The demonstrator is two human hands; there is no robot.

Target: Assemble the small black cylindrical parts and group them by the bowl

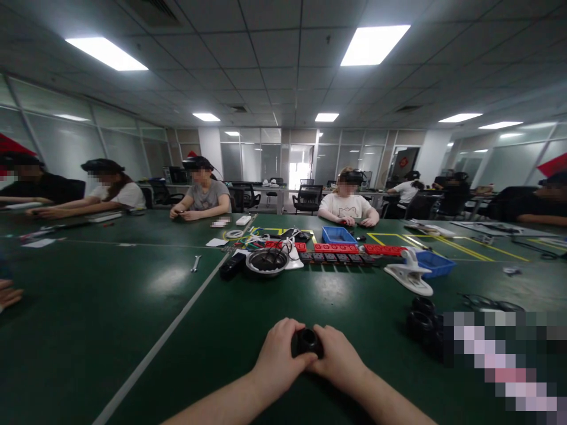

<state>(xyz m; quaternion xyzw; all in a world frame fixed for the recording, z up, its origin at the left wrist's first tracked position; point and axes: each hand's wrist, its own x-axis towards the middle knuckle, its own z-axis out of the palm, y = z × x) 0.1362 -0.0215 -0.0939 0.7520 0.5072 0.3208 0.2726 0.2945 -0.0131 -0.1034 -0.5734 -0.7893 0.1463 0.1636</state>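
A small black round part [309, 337] with a dark opening on top is between my two hands, low over the green table [239, 330]. My left hand [282, 354] wraps round its left side, with the thumb across the front. From the right, my right hand [334, 357] closes on the same part, and the two thumbs meet in front of it. The underside of the part is hidden by my hands.
Several black round parts [420, 321] lie to the right. Farther off are a round metal dish [267, 262], red strips [336, 248], blue trays [339, 235], a white clamp-like piece [410, 276] and a wrench [195, 263]. Several people sit around the table.
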